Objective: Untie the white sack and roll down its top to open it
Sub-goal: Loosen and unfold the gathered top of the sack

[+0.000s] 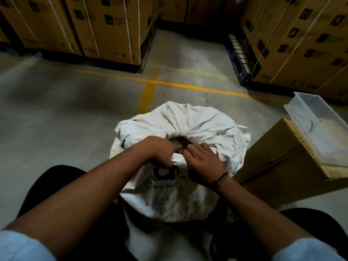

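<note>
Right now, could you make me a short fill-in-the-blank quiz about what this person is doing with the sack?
1. Both hands, left and right, work at the gathered neck of the ____ sack.
2. A white tray rests on a cardboard ____.
3. The painted floor line is ____.

Missing words: white; box; yellow

One white sack (180, 129) stands on the concrete floor (56, 113), with two hands on it, the left hand (160, 151) and the right hand (203, 161). One brown carton (273, 162) sits by the floor's right edge, carrying one white plastic tray (318, 127). Two stacks of strapped cartons line the far edge, the left stack (90, 23) and the right stack (301, 38)
</note>
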### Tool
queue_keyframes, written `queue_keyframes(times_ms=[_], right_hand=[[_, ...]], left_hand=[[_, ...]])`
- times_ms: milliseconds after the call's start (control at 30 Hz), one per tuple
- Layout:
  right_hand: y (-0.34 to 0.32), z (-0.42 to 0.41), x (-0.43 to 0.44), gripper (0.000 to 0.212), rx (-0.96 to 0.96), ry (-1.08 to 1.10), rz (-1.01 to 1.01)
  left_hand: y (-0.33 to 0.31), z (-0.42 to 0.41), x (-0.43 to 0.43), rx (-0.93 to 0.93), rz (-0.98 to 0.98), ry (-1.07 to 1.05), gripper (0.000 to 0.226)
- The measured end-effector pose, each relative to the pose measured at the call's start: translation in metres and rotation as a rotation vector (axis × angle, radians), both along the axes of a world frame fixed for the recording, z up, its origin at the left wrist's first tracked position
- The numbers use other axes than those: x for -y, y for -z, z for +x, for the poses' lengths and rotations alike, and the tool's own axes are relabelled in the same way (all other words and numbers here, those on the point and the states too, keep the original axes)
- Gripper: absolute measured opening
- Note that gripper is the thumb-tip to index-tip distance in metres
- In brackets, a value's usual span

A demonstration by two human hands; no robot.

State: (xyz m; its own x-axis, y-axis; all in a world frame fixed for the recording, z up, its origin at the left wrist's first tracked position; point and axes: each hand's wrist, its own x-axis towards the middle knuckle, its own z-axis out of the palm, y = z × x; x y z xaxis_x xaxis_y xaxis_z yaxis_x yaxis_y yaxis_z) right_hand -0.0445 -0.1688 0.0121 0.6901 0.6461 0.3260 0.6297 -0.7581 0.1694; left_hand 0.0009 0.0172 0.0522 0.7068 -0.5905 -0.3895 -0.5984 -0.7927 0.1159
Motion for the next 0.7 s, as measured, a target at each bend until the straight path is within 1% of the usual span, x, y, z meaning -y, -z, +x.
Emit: queue_keyframes(times_ms=[67,100,167,233,300,333,367,433,467,600,667,700], right_hand=[[0.003,-0.002,0.002,0.036,-0.08,-0.067,0.065],[0.004,-0.002,0.004,0.043,-0.141,-0.067,0.096],[0.004,-0.003,0.006,0.054,-0.229,0.015,0.112],[0.003,-0.006,0.004,0.062,-0.273,0.096,0.101],[-0.001,-0.003,0.003,0.061,-0.291,0.125,0.082],[-0.003,0.0,0.001,0.058,-0.325,0.134,0.079],[-0.006,0.002,0.001,0.06,-0.388,0.138,0.088],[-0.011,0.005,0.004,0.08,-0.465,0.126,0.071],[-0.011,0.007,0.011,0.083,-0.458,0.131,0.024],[-0.006,0.018,0.057,0.057,-0.334,0.283,-0.122],[-0.001,0.02,0.066,0.052,-0.297,0.325,-0.152],[0.002,0.02,0.064,0.055,-0.297,0.318,-0.163]], left_hand=[[0.007,-0.004,0.003,-0.025,0.027,0.05,0.03],[0.009,-0.004,0.004,-0.032,-0.006,0.054,0.03],[0.008,-0.004,0.003,-0.043,-0.082,0.054,0.038],[0.004,-0.004,0.003,-0.007,-0.105,0.069,0.044],[0.002,-0.002,0.001,0.037,-0.108,0.081,0.046],[0.0,-0.003,-0.001,0.048,-0.095,0.08,0.046],[-0.002,-0.004,-0.003,0.056,-0.084,0.079,0.046],[-0.008,-0.005,-0.01,0.044,-0.09,0.079,0.049],[-0.01,-0.004,-0.015,0.026,-0.107,0.074,0.049],[-0.01,-0.006,-0.033,-0.017,-0.132,0.016,0.039],[-0.008,-0.007,-0.035,-0.018,-0.135,0.017,0.035],[-0.007,-0.007,-0.035,-0.041,-0.147,0.009,0.034]])
